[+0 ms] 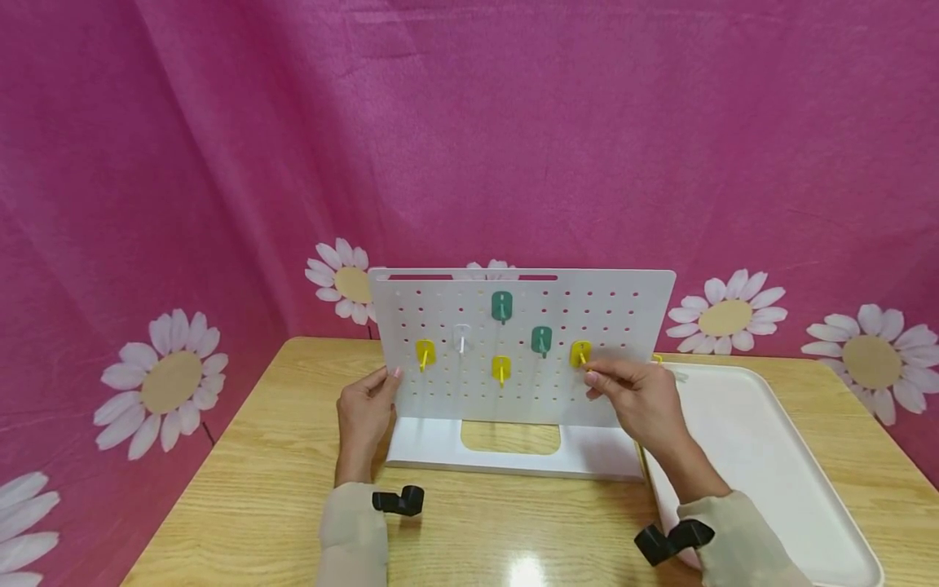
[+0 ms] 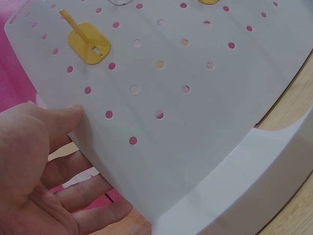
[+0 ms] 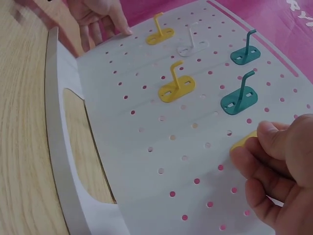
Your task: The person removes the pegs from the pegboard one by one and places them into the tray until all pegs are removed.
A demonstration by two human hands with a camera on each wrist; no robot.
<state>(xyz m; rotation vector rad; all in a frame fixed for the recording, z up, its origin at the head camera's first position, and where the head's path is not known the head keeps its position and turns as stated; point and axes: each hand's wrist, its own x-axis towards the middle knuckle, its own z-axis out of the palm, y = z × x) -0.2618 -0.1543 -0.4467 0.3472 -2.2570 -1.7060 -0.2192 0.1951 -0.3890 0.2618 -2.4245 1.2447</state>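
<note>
A white pegboard (image 1: 477, 391) stands upright on its white base, with several hooks fixed on its front. At its left edge my left hand (image 1: 367, 412) holds on, thumb (image 2: 63, 120) on the front face and the other fingers behind. My right hand (image 1: 649, 399) pinches a yellow hook (image 1: 580, 351) against the right part of the board; in the right wrist view the fingers hide most of that hook. Two more yellow hooks (image 3: 176, 88), a clear hook (image 1: 461, 336) and two green hooks (image 1: 541, 339) sit in the holes further left.
To the right lies a white tray (image 1: 763, 456) on the wooden table (image 1: 257, 473), partly behind my right forearm. A small yellow piece (image 1: 657, 358) shows by the board's right edge. Close behind hangs a pink cloth (image 1: 513, 147) with daisies.
</note>
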